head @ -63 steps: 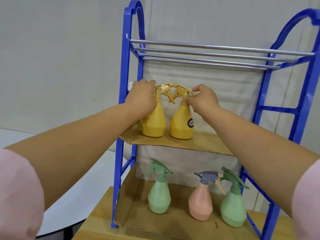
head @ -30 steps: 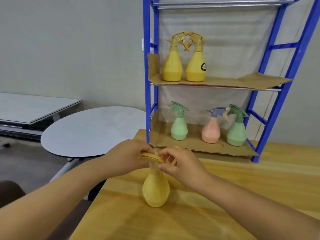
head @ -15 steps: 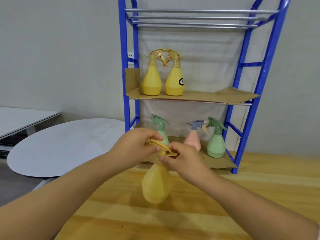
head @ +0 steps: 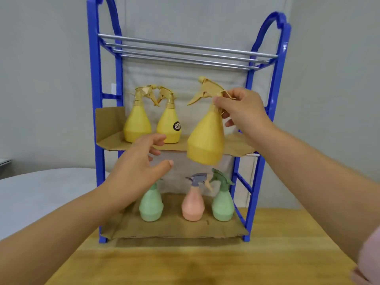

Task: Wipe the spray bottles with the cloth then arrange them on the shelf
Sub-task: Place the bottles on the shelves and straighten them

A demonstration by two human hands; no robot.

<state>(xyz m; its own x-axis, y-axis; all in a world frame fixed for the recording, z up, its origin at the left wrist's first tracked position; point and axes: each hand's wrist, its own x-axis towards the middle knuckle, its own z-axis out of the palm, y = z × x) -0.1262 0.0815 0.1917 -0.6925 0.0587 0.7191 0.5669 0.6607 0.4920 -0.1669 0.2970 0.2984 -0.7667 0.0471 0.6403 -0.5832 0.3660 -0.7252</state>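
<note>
In front of the blue shelf's (head: 95, 161) middle tier, I see my right hand (head: 242, 109) pinching a yellow spray bottle (head: 206, 140) at its neck, tilted and off the desk (head: 185, 264), right of two yellow bottles (head: 136, 125) standing there. My left hand (head: 134, 173) hovers lower, fingers relaxed, grasping nothing.

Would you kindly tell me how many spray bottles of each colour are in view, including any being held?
Yellow: 3, the left yellow bottle and labelled yellow bottle on the middle shelf, the held yellow bottle in the right hand.
Green: 2, the left green bottle and right green bottle on the bottom shelf.
Pink: 1, the pink bottle between them.
Total: 6.
</note>
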